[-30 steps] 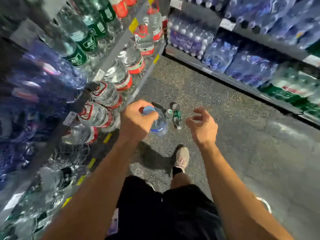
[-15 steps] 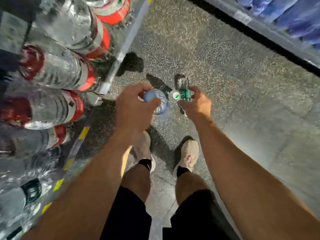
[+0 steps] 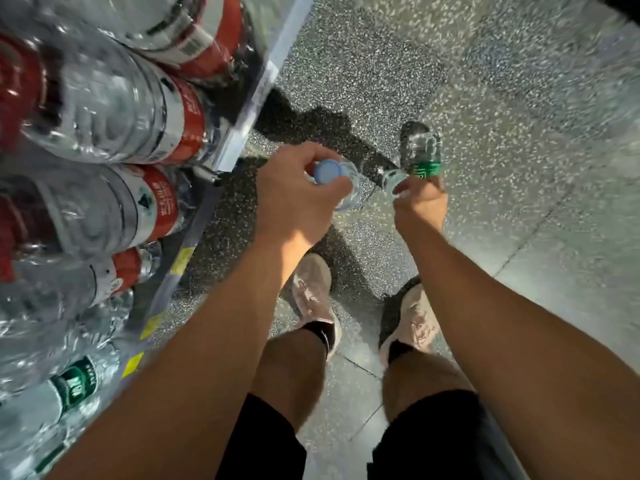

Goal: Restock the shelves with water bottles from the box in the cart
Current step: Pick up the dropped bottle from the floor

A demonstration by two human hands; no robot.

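My left hand (image 3: 294, 199) grips a clear water bottle with a blue cap (image 3: 329, 173) by its neck, held over the speckled floor. Just to its right, my right hand (image 3: 420, 206) grips a green-labelled water bottle (image 3: 422, 157) near its top, the bottle's body pointing away from me. The two bottles sit close together, a small gap between them. The shelf edge (image 3: 256, 98) runs along the left, just beyond my left hand. No box or cart is in view.
Large red-labelled water jugs (image 3: 138, 109) fill the shelves on the left, with green-labelled bottles (image 3: 72, 382) lower down. Yellow price tags (image 3: 181, 259) line the shelf rail. My two feet in pale shoes (image 3: 311, 299) stand on the grey speckled floor (image 3: 519, 133).
The view has tipped down and nearer the floor. My right hand, open a second ago, now grips the green-labelled bottle. My left hand keeps hold of the blue-capped bottle.
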